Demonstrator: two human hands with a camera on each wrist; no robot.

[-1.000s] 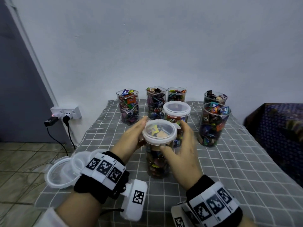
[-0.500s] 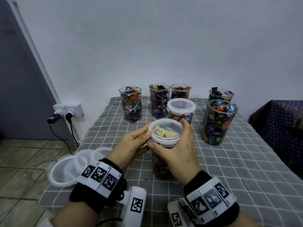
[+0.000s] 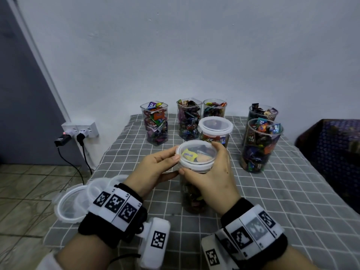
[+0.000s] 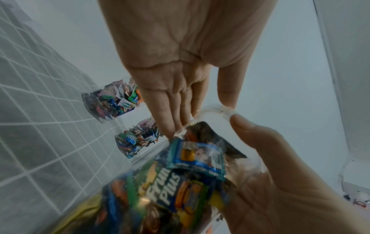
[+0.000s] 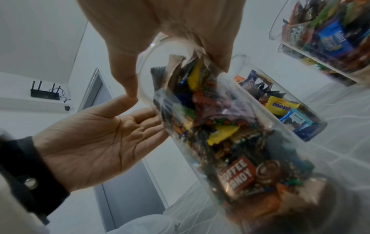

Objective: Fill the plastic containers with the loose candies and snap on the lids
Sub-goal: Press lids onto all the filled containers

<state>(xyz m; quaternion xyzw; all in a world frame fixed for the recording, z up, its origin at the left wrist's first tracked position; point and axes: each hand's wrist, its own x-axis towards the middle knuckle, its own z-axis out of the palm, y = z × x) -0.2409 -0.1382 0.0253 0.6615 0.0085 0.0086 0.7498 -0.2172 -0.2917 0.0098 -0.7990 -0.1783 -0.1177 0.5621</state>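
Observation:
A tall clear round container (image 3: 192,197) full of wrapped candies stands on the grey checked tablecloth (image 3: 292,191) at the centre. A clear lid (image 3: 194,152) sits on its mouth. My left hand (image 3: 175,165) pinches the lid's left rim, thumb on top and straight fingers under the edge. My right hand (image 3: 198,158) wraps the lid from the right, fingers over the far rim and thumb on the near rim beside my left fingers. The left wrist view shows the rim (image 4: 216,110) between my thumb and fingers. In the right wrist view, the container (image 5: 220,126) is seen from below.
Behind stands a lidded round container (image 3: 215,131). Several open containers of candy line the back and right, among them a square one (image 3: 156,123) and a wide round one (image 3: 261,145). Spare lids (image 3: 72,201) lie at the table's left edge. A wall socket (image 3: 79,129) is on the left.
My right thumb has slid left along the lid's near rim until it meets my left fingers. Both hands stay on the lid, and the container has not left its place.

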